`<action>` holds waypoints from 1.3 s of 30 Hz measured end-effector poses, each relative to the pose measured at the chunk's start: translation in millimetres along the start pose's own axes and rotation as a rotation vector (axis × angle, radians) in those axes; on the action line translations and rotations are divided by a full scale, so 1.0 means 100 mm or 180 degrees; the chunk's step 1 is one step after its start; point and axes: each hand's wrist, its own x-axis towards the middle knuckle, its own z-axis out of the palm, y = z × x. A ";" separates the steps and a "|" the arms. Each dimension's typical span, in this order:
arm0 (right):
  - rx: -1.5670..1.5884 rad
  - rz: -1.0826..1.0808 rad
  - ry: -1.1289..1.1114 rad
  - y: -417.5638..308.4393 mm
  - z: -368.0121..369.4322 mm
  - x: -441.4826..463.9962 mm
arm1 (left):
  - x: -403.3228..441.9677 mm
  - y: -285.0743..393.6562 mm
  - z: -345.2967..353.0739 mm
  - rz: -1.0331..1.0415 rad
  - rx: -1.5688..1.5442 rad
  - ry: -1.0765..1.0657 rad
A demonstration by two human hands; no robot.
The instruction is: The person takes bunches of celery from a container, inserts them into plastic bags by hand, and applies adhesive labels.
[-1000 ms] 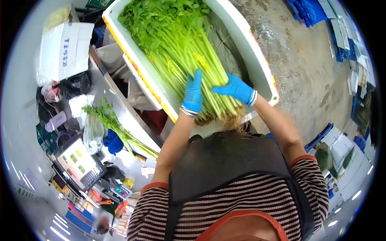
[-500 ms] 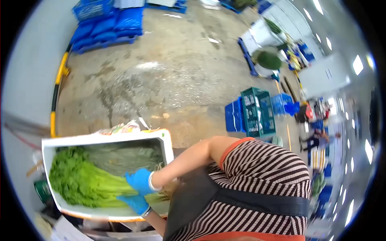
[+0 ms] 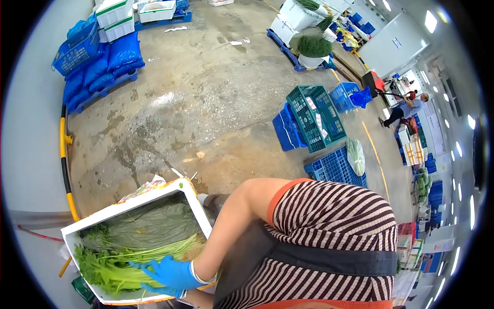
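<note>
A bunch of leafy green stalks [image 3: 113, 273] lies in a white foam box [image 3: 136, 206], with leaves toward the left and roots toward the right. Dark green film or bagging [image 3: 154, 224] covers the box's far part. My right hand [image 3: 172, 272], in a blue glove, rests over the stalks with its fingers spread. Below it, my left hand [image 3: 167, 291], also gloved in blue, is at the stalks near the box's near side. The right hand largely covers it, so its grip is hidden.
Wet concrete floor [image 3: 206, 87] stretches beyond the box. Blue sacks [image 3: 123, 54] and a blue basket [image 3: 77, 49] stand upper left. Green crates [image 3: 315, 118] and a blue pallet [image 3: 337, 167] are right of centre. Another person [image 3: 404, 110] stands far right. A yellow-black rail [image 3: 64, 154] runs along the left wall.
The view has turned from the counter side toward the open floor. The stalk bunch now lies lower in the box. My right hand's fingers have spread, and my left hand has become mostly hidden.
</note>
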 end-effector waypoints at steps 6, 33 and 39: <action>0.0694 -0.0655 0.0951 0.04 -0.68 -0.07 | -0.07 -0.10 0.14 -0.0023 0.0238 -0.0107; 0.0938 -0.2177 -0.2221 0.75 -0.96 0.08 | -0.10 0.08 0.26 0.0247 0.0478 -0.0341; 0.1488 -0.0715 -0.1516 1.12 -0.51 0.90 | -0.18 0.18 0.27 0.0384 0.0498 -0.0248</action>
